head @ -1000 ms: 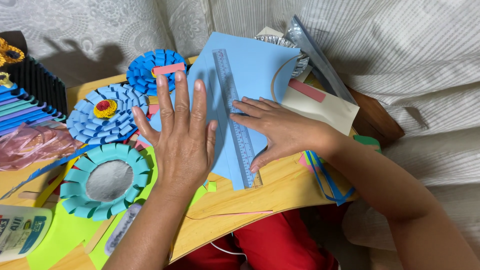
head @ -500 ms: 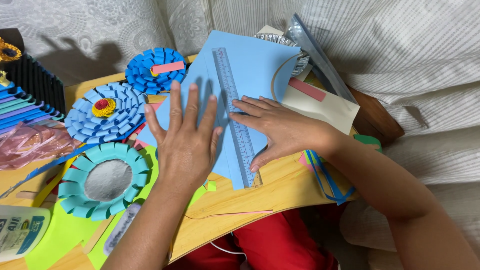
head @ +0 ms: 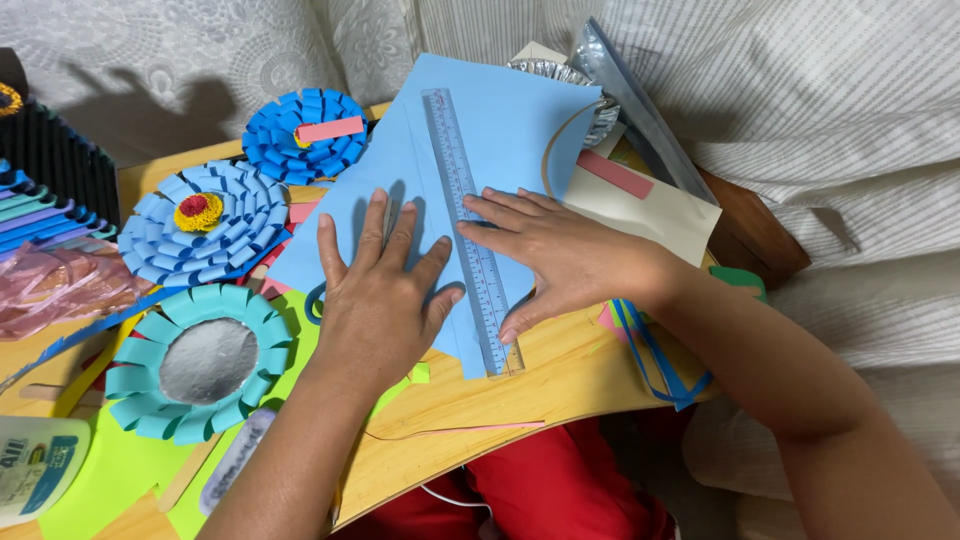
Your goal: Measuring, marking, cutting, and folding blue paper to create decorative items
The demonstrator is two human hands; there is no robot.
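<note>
— What are the hands doing?

— The left hand (head: 378,292) is lying flat, fingers spread, pressing down on a light blue paper sheet (head: 470,130) that is resting on the wooden board (head: 560,385). It is gripping nothing.

— And the other?

— The right hand (head: 562,258) is also lying open, its fingertips holding down a clear plastic ruler (head: 452,165) that is running lengthwise across the sheet.

— What is sitting nearby?

— A teal paper-loop ring with a silver centre (head: 200,362) is lying just left of the left wrist, and a light blue paper-loop flower with a red and yellow middle (head: 205,230) is lying above it.
</note>
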